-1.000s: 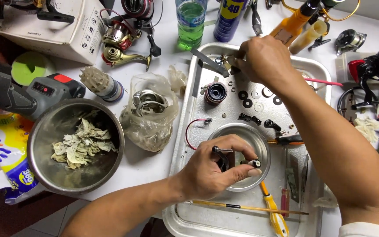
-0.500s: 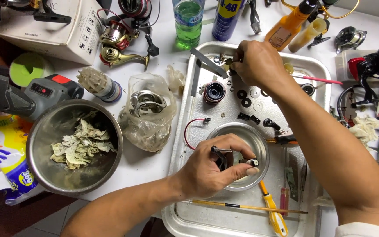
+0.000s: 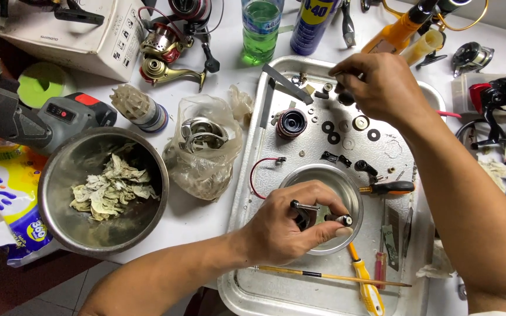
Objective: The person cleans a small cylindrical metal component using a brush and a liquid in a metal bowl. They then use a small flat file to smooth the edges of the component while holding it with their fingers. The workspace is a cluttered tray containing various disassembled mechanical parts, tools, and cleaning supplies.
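My left hand [image 3: 288, 225] grips a small dark metal reel part [image 3: 317, 215] with a shiny pin end, holding it over a small steel bowl [image 3: 346, 187] on a metal tray [image 3: 253, 175]. My right hand [image 3: 379, 88] reaches to the tray's far side, fingertips pinched around a small dark piece [image 3: 342, 88] among scattered washers [image 3: 346, 126] and tiny parts. A dark spool [image 3: 291, 123] lies on the tray between the two hands.
A large steel bowl [image 3: 65, 193] of crumpled paper sits left, beside a plastic bag [image 3: 203, 146] with a reel part, a drill [image 3: 36, 117], a white box [image 3: 71, 35], fishing reels [image 3: 165, 52], a green bottle [image 3: 260, 29] and a spray can [image 3: 314, 23]. Screwdrivers [image 3: 364, 281] lie on the tray.
My right hand has shifted slightly and lifted over the tray's far parts. My left hand keeps its hold over the small bowl.
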